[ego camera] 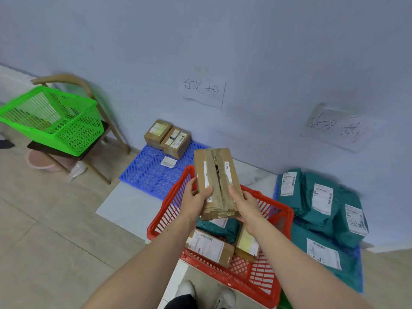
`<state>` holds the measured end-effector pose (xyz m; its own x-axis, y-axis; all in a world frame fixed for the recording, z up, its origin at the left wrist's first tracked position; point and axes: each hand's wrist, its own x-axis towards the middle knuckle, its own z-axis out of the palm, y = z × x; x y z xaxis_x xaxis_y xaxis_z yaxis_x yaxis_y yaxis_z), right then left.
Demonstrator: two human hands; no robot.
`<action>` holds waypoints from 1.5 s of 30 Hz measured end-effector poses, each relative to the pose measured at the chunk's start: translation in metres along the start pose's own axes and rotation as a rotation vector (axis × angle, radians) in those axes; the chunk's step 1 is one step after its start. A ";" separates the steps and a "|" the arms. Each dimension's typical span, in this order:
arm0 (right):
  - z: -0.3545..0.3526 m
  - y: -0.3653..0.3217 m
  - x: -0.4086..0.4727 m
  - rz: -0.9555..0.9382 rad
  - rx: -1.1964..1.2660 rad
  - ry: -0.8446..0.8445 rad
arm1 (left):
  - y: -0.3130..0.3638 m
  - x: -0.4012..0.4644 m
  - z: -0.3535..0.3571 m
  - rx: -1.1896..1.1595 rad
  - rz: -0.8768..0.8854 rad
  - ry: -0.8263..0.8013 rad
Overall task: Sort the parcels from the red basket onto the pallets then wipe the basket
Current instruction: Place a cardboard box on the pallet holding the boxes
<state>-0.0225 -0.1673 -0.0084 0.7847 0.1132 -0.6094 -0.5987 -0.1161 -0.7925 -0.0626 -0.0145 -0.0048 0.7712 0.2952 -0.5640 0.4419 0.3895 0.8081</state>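
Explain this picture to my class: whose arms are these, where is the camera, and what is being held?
There is no machine here. A person wears a camera on the head, so you look down along their own arms. The left hand and right hand hold a torn cardboard box above a red basket, which holds more parcels. On the floor by the wall, a blue pallet carries two brown boxes. To the right lie green mailing bags. A green basket sits on a chair.
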 end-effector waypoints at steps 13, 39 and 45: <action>0.111 -0.019 0.008 -0.012 -0.023 -0.010 | 0.045 0.038 -0.096 -0.013 0.052 -0.018; 0.253 -0.066 0.175 0.047 -0.193 0.221 | 0.128 0.234 -0.186 0.294 -0.029 -0.180; 0.233 -0.070 0.254 0.144 -0.163 0.269 | 0.120 0.310 -0.149 0.457 0.017 -0.170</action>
<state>0.1814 0.0995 -0.1134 0.7215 -0.1778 -0.6692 -0.6896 -0.2709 -0.6716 0.1610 0.2536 -0.1083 0.8272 0.1370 -0.5450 0.5551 -0.0481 0.8304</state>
